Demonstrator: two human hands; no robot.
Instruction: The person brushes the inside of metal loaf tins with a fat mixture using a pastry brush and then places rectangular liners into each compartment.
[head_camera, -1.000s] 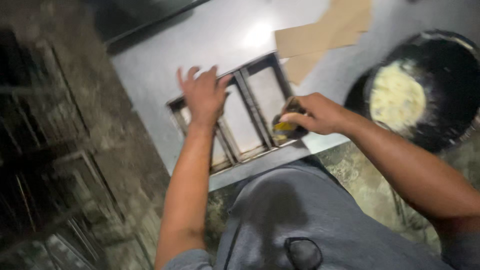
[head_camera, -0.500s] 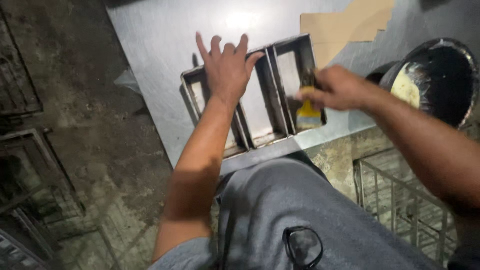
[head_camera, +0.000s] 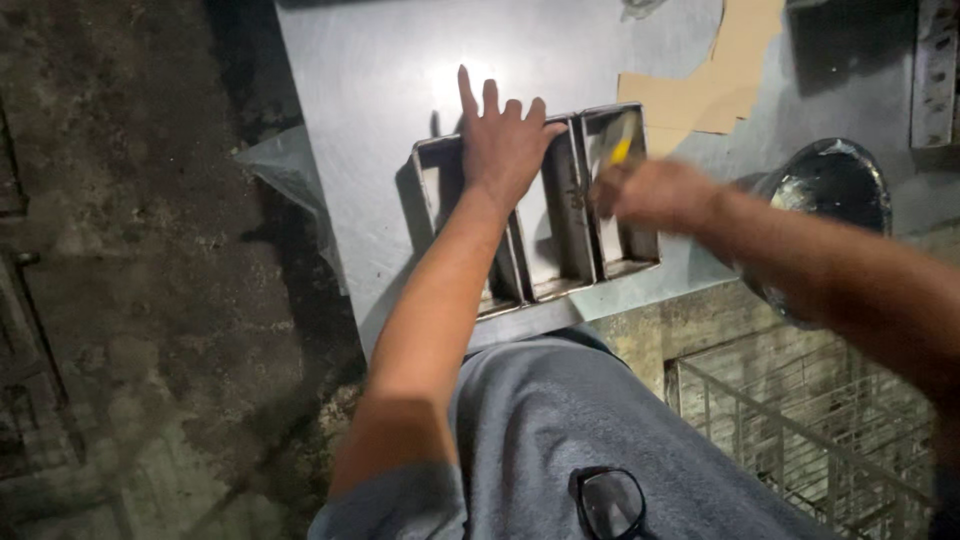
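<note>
A grey metal surface (head_camera: 380, 90) carries a strapped set of loaf tins (head_camera: 540, 255) at its near edge. The left hand (head_camera: 503, 150) lies flat on the tins with fingers spread, pressing down and gripping nothing. Just to its right, the right hand (head_camera: 648, 193), blurred, is clenched around a small yellow tool (head_camera: 621, 150) over the rightmost tin. Pieces of brown paper (head_camera: 720, 75) lie beyond, and a dark round bowl (head_camera: 835, 185) sits at the far right.

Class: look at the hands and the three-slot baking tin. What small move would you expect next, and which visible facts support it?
Probably another brush stroke down the right slot: the right hand holds a yellow brush over it, while the left hand presses the tin flat.
</note>
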